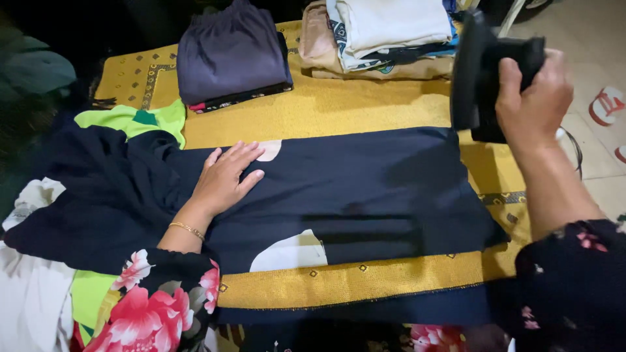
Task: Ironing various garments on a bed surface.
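Your left hand (225, 179) lies flat, fingers spread, on the dark navy garment (365, 189) stretched across the yellow mat (339, 107). Your right hand's (531, 98) fingers hold the black iron (482, 72) lifted above the mat's right edge. Folded stacks (306, 45) wait along the far edge; the garment's left end looks still bunched.

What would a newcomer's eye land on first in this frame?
The black iron, lifted at upper right in the right hand. Next, the dark navy cloth spread across the yellow mat, with the left hand flat on it. Folded clothes are stacked along the far edge.
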